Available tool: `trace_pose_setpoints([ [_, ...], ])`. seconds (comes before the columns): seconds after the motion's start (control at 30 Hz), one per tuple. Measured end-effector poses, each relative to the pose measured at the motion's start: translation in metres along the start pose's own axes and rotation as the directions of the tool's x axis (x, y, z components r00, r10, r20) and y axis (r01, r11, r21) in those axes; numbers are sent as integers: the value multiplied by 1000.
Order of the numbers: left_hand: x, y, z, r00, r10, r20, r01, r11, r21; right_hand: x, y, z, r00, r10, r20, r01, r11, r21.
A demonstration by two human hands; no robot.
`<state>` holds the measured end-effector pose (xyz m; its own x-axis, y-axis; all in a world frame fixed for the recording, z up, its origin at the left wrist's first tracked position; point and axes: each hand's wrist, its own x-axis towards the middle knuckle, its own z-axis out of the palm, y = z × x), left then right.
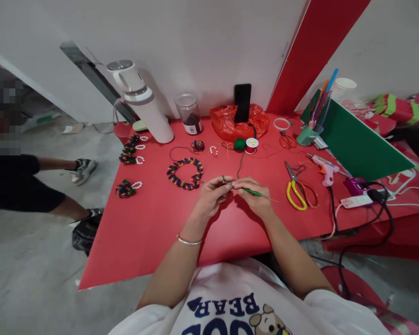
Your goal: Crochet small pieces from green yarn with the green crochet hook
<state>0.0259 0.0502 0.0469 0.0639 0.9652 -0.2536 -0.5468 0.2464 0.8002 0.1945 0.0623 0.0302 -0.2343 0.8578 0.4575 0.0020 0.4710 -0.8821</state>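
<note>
Above the front middle of the table, my two hands meet at the fingertips. My right hand is closed around a crochet hook with a green handle; its metal tip points left. My left hand pinches green yarn close to that tip. How much is worked on the hook is too small to tell. From the hands the strand runs up to a green yarn ball beside a spool of red thread. Left of my hands lies a multicoloured crocheted ring.
Scissors with yellow and red handles, a pink glue gun and a power strip lie right. A white thermos, a jar and a phone on a red bag stand behind. Beaded yarn pieces line the left. A person's leg shows.
</note>
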Motion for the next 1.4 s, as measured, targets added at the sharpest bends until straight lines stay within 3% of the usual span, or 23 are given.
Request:
trace_pose_setpoints([
  [0.53,2,-1,-3,1000,-20,14,20,999,-42,-3,4,0,998,-63,2,63,994,-84],
  [0.87,0,9,-12,986,-136,97,132,990,47,4,10,-21,968,-144,205,167,981,-100],
  [1.4,2,17,-17,984,-156,81,151,987,59,5,7,-23,966,-170,195,194,974,-115],
])
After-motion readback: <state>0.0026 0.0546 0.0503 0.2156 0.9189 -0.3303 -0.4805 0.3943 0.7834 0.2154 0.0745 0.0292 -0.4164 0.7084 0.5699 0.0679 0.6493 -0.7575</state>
